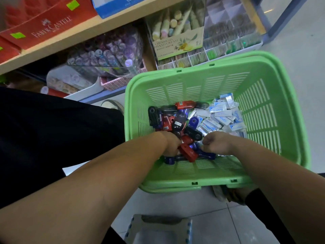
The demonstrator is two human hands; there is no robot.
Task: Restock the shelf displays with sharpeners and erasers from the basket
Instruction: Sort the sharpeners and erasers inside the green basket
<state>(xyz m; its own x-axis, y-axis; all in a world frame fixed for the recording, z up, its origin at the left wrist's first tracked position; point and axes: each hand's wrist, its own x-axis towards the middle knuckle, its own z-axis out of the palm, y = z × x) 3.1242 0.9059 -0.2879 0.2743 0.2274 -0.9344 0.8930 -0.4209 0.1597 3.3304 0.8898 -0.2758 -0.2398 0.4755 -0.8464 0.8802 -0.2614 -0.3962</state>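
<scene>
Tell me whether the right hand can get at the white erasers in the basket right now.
Probably yes. The right hand is inside the green basket, and the erasers lie uncovered just beyond its knuckles. Nothing stands between them; its curled fingers may first need to drop a blue sharpener.

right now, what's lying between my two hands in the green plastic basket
The head view shows a red plastic sharpener and a dark blue plastic sharpener between the left hand and right hand, inside the green plastic basket.
</scene>
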